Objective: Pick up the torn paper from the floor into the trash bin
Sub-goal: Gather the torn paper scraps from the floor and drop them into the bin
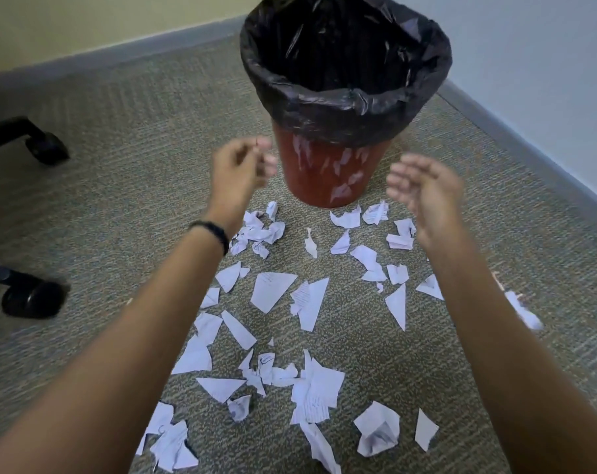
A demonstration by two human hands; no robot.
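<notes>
Starting with the biggest surface, we see the carpeted floor (102, 206) fill most of the frame, a tight, speckled grey-green weave that gives thin scraps little to slide on. The trash bin (328, 172) stands upright at the upper middle of the frame, near the corner of the walls and just beyond the litter, which we judge keeps each carry short. Its tapered wall is smooth, glossy red-brown and shows pale patches that look like reflections. A crinkled black liner (345, 107) folds over its wide mouth.

Our two arms reach in from the lower corners toward the bin, both hands raised above the scraps and short of the rim. The left hand (242, 169) hangs at centre left with fingers curled toward the thumb. Blur hides whether that grip pinches anything, so we cannot tell. The right hand (427, 196), at centre right, has a loose, spread grip and carries nothing.

The torn paper (273, 290) lies all over the floor, from the bin's foot down to the bottom edge of the frame. The pieces are white and handwritten, some flat, sharp triangles, others crumpled wads such as the crumpled piece (379, 429) at lower right. We judge the flat ones need a fingernail under an edge.

A dark wristband (211, 230) circles the left wrist, and black chair casters (34, 299) sit at the left edge of the frame.
</notes>
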